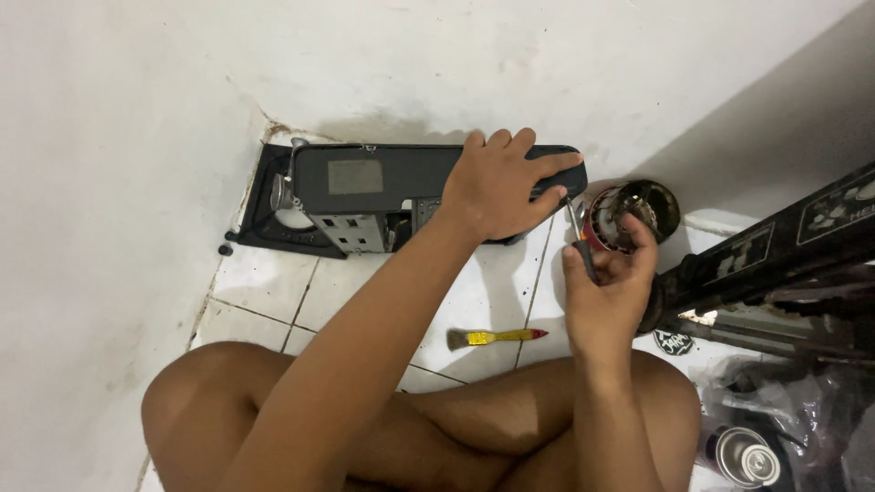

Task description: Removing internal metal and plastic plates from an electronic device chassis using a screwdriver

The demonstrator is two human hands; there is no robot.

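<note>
Down on the tiled floor (474, 305), a person sits cross-legged in a corner where two white walls meet. A black sewing machine (383, 196) lies on its side along the far wall, its base plate toward the corner at the left and its long dark body stretching to the right.

The left hand (497, 187) rests flat on the right end of the machine, palm down, fingers (547, 169) spread loosely over the top edge and closed on nothing; it presses on the casing rather than gripping it.

The right hand (606, 287) is just beside that end of the machine, a little nearer the person. Its fingers are curled shut around the dark handle of a screwdriver (577, 239), whose thin metal shaft slants up toward the machine's right end, the tip just under the left hand's outer finger. Whether the tip touches the machine cannot be told.

Just behind the right hand stands a round tin (638, 214) with a red rim and a shiny inside, close to the wall. A small brush (497, 337) with a yellow handle and red tip lies on the tiles between the machine and the person's legs. At the floor's right edge stretches a dark metal frame (784, 273), with a spray can (743, 456) lying near the right knee.
</note>
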